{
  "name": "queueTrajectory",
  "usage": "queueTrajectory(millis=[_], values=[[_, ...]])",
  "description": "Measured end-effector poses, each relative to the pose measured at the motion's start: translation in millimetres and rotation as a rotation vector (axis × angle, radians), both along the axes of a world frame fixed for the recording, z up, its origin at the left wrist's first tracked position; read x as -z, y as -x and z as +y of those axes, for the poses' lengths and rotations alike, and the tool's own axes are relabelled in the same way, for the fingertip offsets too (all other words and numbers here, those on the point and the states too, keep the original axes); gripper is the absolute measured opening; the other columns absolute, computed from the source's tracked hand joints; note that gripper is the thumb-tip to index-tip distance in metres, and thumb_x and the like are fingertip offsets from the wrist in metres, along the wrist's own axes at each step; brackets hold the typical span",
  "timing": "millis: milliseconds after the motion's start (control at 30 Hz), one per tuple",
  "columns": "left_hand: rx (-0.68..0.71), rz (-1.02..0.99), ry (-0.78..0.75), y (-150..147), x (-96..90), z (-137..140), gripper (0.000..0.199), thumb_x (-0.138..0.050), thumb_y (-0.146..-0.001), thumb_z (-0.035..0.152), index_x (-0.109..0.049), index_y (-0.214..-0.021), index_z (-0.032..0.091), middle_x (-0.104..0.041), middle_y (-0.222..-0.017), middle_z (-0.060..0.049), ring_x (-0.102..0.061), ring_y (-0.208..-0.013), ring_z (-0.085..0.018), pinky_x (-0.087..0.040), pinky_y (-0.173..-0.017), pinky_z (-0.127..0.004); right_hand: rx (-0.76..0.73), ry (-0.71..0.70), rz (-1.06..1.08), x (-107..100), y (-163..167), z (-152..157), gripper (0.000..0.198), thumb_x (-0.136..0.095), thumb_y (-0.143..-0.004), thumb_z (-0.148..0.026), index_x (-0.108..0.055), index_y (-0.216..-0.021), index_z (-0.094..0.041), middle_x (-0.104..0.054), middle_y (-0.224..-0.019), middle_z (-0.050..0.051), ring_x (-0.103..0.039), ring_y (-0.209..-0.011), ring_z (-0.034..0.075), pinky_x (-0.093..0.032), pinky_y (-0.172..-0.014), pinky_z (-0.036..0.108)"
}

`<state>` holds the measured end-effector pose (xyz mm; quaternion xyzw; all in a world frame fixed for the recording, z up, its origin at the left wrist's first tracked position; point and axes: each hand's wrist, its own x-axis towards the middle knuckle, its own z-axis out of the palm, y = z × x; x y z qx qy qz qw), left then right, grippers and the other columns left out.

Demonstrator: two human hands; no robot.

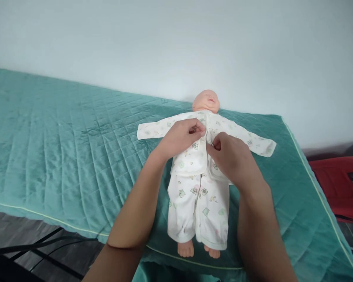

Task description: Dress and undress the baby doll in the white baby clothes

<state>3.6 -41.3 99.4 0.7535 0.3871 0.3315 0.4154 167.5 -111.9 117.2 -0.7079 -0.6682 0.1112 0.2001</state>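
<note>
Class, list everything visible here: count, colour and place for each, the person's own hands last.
Doll: one, pinkish, lying on the cover
Top: one, printed white, on the doll
Trousers: one pair, printed white, below the top
Quilted cover: one, green, beneath the doll
Wall: one, pale, behind
Red object: one, right edge, unclear
Bars: several, black, lower left
Floor: dark grey, lower left
Hands: two, bare, left and right, at the top's front
</note>
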Motion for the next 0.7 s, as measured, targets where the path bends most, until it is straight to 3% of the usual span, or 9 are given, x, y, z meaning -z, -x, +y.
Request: queueTrajectory(millis=[167,367,467,600,700], values=[[0.070,0.095,-0.027,6,-6.0,-6,0.013,-0.062,-0.086,0.030,-0.072,-0.087,0.022,-0.069,-0.088,-0.002,-0.061,-0.078,-0.016,-0.046,-0.067,-0.029,-0.084,0.073,0.092,-5,-13,1,0.031,-0.058,-0.089,-0.032,-0.045,-0.062,-0.024,-0.053,-0.056,-0.002,-0.040,-0.052,0.014,-0.026,-0.052,0.030],[0.152,0.140,-0.034,4,-5.4,-9,0.008,-0.068,-0.083,0.029,-0.072,-0.083,0.023,-0.069,-0.087,-0.001,-0.059,-0.079,-0.016,-0.045,-0.067,-0.028,-0.098,0.205,0.307,-6,-30,7,0.023,-0.059,-0.088,-0.035,-0.057,-0.069,-0.023,-0.059,-0.062,-0.003,-0.047,-0.056,0.013,-0.031,-0.052,0.027],[0.134,0.086,-0.013,3,-4.0,-12,0.009,-0.063,-0.085,0.025,-0.071,-0.082,0.022,-0.069,-0.083,-0.001,-0.057,-0.073,-0.014,-0.044,-0.066,-0.028,-0.121,0.210,0.466,-2,-36,12,0.029,-0.058,-0.091,-0.040,-0.059,-0.069,-0.022,-0.058,-0.061,-0.003,-0.049,-0.057,0.012,-0.034,-0.055,0.027],[0.136,-0.061,0.130,4,-2.1,-13,0.012,-0.064,-0.086,0.030,-0.070,-0.084,0.020,-0.067,-0.079,-0.002,-0.056,-0.068,-0.013,-0.043,-0.060,-0.027,-0.145,0.142,0.650,1,-36,15,0.035,-0.063,-0.089,-0.043,-0.055,-0.064,-0.021,-0.050,-0.057,-0.004,-0.044,-0.055,0.010,-0.033,-0.053,0.026],[0.136,-0.157,0.215,6,0.0,-12,0.014,-0.069,-0.083,0.033,-0.071,-0.084,0.019,-0.066,-0.077,-0.003,-0.058,-0.069,-0.013,-0.042,-0.058,-0.026,-0.183,0.136,0.776,1,-30,15,0.034,-0.065,-0.089,-0.043,-0.057,-0.066,-0.020,-0.054,-0.058,-0.003,-0.048,-0.055,0.011,-0.036,-0.054,0.025]])
